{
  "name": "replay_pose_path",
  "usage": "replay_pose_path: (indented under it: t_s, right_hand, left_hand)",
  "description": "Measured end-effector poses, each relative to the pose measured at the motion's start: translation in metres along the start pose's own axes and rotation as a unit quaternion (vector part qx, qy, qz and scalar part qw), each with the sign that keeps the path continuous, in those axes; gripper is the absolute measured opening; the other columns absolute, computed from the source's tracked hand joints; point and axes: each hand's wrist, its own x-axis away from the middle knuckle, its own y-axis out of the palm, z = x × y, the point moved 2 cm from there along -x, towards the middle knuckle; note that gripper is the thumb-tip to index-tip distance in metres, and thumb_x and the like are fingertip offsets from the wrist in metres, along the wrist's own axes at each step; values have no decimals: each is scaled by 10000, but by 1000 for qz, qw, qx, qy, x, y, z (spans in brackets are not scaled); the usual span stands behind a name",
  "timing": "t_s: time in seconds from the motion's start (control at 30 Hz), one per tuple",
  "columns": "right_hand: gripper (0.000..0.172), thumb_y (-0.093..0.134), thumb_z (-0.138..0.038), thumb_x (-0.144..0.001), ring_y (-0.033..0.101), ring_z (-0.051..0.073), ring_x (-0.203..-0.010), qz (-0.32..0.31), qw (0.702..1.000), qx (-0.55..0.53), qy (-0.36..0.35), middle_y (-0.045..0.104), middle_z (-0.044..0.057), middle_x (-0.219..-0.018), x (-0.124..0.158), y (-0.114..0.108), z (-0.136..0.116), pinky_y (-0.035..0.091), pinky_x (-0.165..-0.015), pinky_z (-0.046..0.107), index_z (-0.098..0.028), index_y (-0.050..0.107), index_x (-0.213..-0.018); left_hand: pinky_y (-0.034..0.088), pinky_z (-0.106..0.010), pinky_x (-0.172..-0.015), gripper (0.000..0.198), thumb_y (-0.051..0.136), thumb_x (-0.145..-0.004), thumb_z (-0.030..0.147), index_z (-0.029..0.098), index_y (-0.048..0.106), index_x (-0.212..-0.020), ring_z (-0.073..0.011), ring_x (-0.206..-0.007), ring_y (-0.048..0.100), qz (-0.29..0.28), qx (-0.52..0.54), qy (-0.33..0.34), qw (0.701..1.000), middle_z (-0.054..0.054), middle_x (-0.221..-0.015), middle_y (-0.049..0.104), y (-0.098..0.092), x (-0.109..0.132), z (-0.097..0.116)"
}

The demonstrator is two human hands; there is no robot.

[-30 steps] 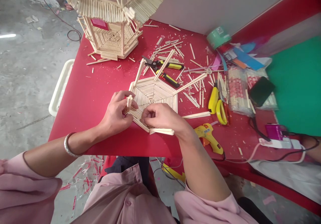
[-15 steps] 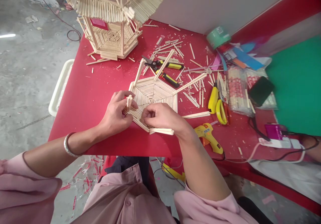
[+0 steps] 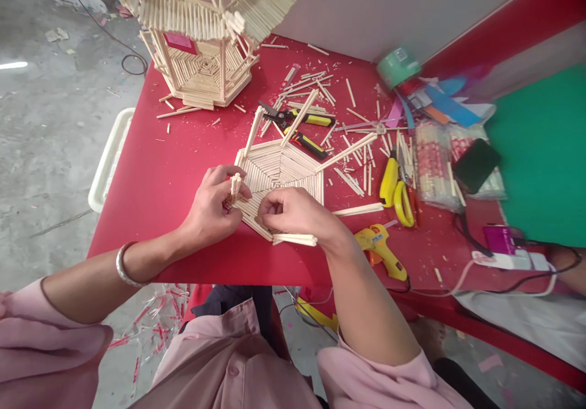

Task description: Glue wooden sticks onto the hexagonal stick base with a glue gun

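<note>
A polygonal base of pale wooden sticks (image 3: 300,163) lies near the table's front edge, with posts of bundled sticks standing at several corners. My left hand (image 3: 217,204) is closed around a stick post (image 3: 235,184) at the base's left corner, the post's top showing between thumb and fingers. Over the front of the base, my right hand (image 3: 293,212) has its fingertips pinched together close to the surface. Whatever they hold, if anything, is hidden. Another stick post (image 3: 295,238) points toward me beneath the right wrist.
A stick pavilion (image 3: 201,61) stands at the back left. Yellow-black wire strippers (image 3: 306,129) lie behind the base among scattered sticks. To the right are yellow-handled scissors (image 3: 397,195), a yellow glue gun (image 3: 382,250), bagged sticks (image 3: 434,165) and a power strip (image 3: 513,261) with cables.
</note>
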Motion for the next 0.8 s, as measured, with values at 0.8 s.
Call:
replay_pose_path:
  t_s: [0.8]
  right_hand:
    - [122, 607, -162, -689, 651, 117, -660, 5, 1000, 3, -1, 724, -19, -684, 0, 0, 1, 424, -593, 214, -213, 717, -706]
  left_hand:
    - [537, -383, -821, 275, 559, -648, 24, 201, 670, -827, -238, -1043, 573, 1, -2, 4, 1000, -72, -1160, 623, 0, 0, 0]
